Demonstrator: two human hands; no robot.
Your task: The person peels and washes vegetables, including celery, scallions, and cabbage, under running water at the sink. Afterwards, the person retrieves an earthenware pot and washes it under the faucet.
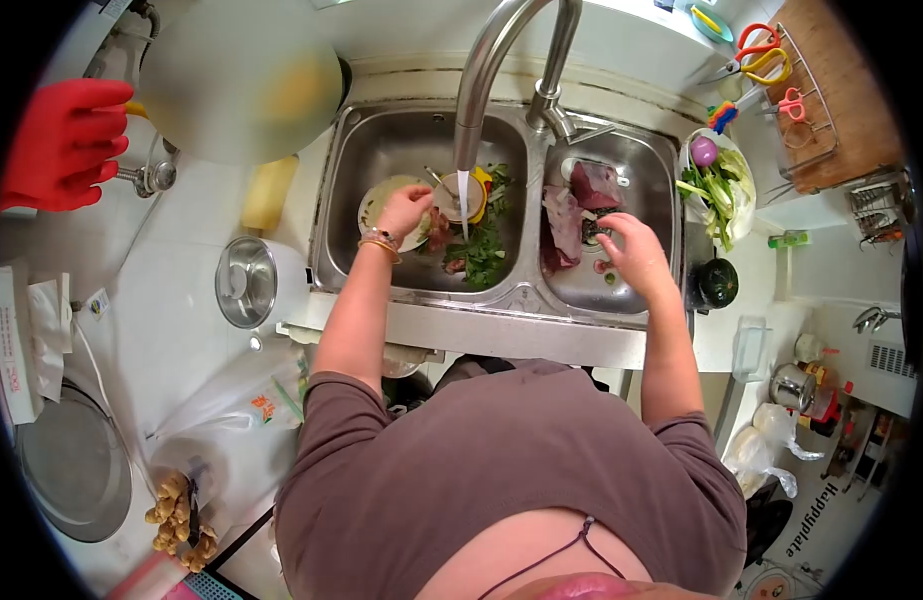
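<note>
In the left basin [347,215] of the steel sink, my left hand [410,206] is over a pale plate [380,203], fingers curled together; what they hold, if anything, is hidden. Close to those fingers lie a small round bowl or lid [456,198], a piece of meat [438,232] and green leafy herbs [479,255]. Water runs from the faucet [469,130] beside them. Over the right basin [632,300], my right hand [634,252] has its fingers apart and holds nothing. Just left of it are raw meat slabs [562,232], with another piece of meat [596,185] behind.
A metal pot [247,283] stands left of the sink. At the right are a bowl of vegetables [740,190], a dark green squash-like vegetable [718,283] and a clear container [751,350]. Red gloves [67,145] hang at left; ginger [172,510] lies lower left.
</note>
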